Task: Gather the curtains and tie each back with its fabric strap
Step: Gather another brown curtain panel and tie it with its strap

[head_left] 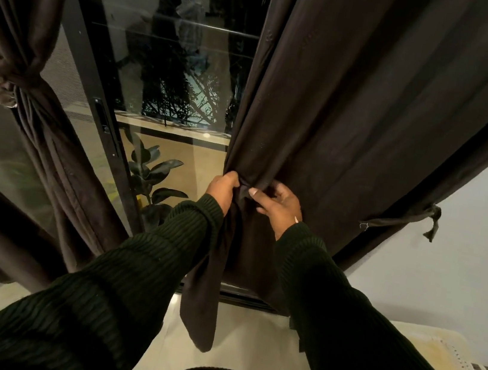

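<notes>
A: Where do things stand?

B: The left curtain (33,67) is already bunched and tied with its strap (9,79). The right curtain (357,106) hangs mostly loose beside the glass door (163,79). Its own fabric strap (400,221) dangles at the far edge by the wall (463,247), well apart from both hands.

A: And the grip?

B: The left hand (222,189) is clenched on the curtain's inner edge; the right hand (277,206) pinches a fold just beside it. Both grasp cloth, not the strap.

A: What could go wrong?

B: I reckon only a little is gathered so far. Reaching for that distant strap means freeing one hand, and the heavy folds could slide open. A loose tail (201,310) hanging below the hands might get left out of the bundle
</notes>
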